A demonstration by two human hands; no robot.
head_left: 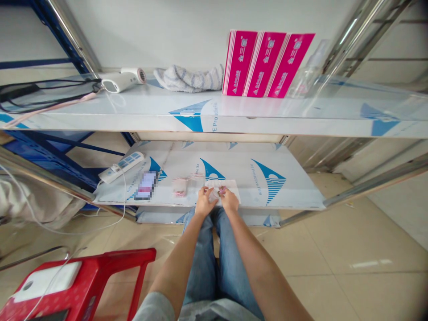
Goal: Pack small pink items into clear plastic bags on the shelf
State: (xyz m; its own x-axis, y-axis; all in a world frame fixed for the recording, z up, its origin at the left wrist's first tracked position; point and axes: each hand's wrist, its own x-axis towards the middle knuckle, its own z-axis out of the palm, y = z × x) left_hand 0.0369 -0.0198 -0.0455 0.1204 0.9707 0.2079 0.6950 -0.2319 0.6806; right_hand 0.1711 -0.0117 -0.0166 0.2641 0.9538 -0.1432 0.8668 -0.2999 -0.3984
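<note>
My left hand and my right hand sit close together over a white sheet of paper on the lower shelf. The left fingers pinch a small clear plastic piece. The right fingers pinch a small pinkish item, too small to name. To the left of my hands lies a pink-and-white bundle in clear wrap. Both hands are just above my knees, in blue jeans.
The film-covered lower shelf holds a white remote-like device and a pixelated flat item. Above it, the upper shelf holds a hair dryer, a knitted sock, pink boxes and cables. A red stool stands at lower left.
</note>
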